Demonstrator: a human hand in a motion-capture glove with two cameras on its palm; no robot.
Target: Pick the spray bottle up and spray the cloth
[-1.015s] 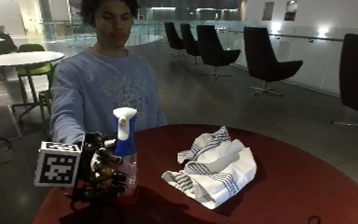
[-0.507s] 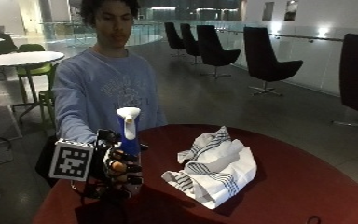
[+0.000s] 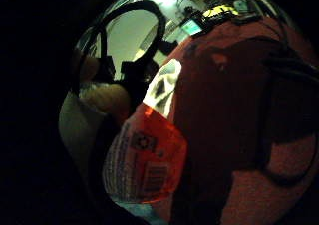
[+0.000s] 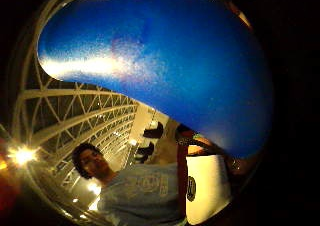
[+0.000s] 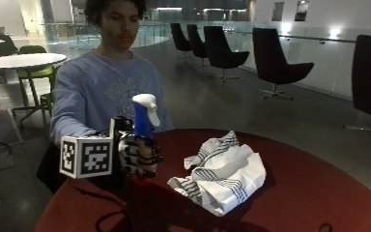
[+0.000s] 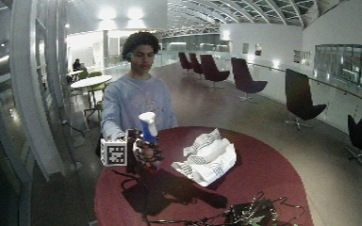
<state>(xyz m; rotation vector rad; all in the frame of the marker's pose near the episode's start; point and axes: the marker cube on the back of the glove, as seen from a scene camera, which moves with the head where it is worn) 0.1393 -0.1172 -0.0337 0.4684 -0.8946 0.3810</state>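
— Which step are you working on?

— The pickup. My gloved right hand [image 5: 137, 157] is gripping the spray bottle [image 5: 144, 118], fingers curled round its body, holding it upright over the near edge of the red desk [image 5: 314, 193].

— And the cloth?

— The striped cloth [image 5: 224, 176] is lying crumpled on the desk just beside my hand. Next, I judge, I'm needing to turn the nozzle toward it and squeeze the trigger.

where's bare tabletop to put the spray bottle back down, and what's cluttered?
Free: the red table between the striped cloth and the far rim, on the side away from the person, and the strip in front of the cloth. Crowded: the near edge, where cables and a small device lie, and the corner where the right hand grips the spray bottle.
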